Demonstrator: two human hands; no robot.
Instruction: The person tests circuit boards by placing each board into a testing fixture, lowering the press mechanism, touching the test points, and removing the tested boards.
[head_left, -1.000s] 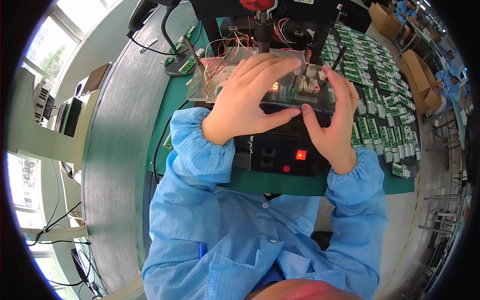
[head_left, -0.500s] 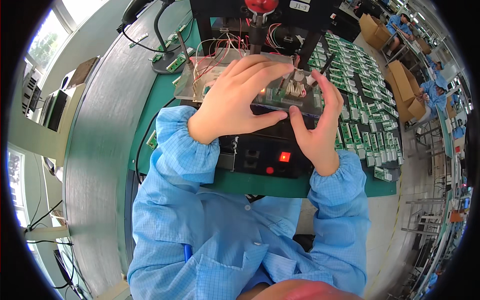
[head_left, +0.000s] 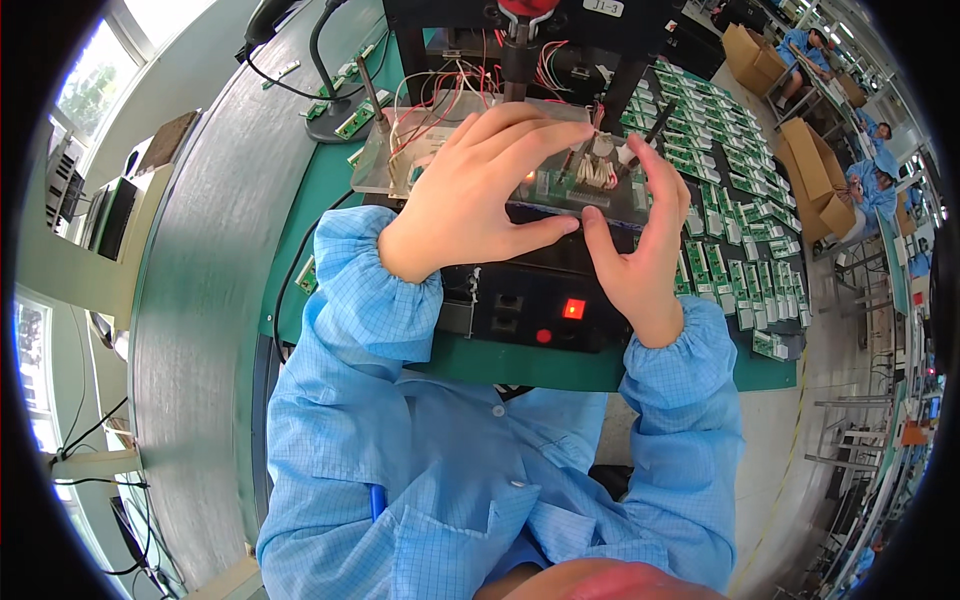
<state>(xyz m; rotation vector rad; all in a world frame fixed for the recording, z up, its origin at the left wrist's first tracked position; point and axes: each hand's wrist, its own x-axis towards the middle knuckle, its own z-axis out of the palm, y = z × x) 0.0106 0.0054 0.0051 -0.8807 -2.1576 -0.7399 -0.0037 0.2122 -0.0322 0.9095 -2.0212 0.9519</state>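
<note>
My left hand [head_left: 480,195] lies over a clear plastic plate [head_left: 375,170] on the bench fixture, its fingers stretched toward the right and its thumb by the plate's front edge. Opposite it, my right hand [head_left: 645,255] has its thumb at the same edge and its fingers raised along the right side. Fingers and thumbs stand apart on both hands. Between them, a bundle of pale wires [head_left: 597,175] and a green circuit board [head_left: 560,190] show at the plate. Part of the plate is hidden under my left hand.
The fixture's black front box [head_left: 520,310] carries a lit red button [head_left: 573,309]. A red knob [head_left: 528,6] tops the post behind. Many green circuit boards [head_left: 755,285] lie in rows at right. A lamp base [head_left: 335,120] stands at left. Cardboard boxes [head_left: 812,175] and co-workers are farther right.
Both hands keep nearly the same pose at the plate. The whole view has shifted very slightly.
</note>
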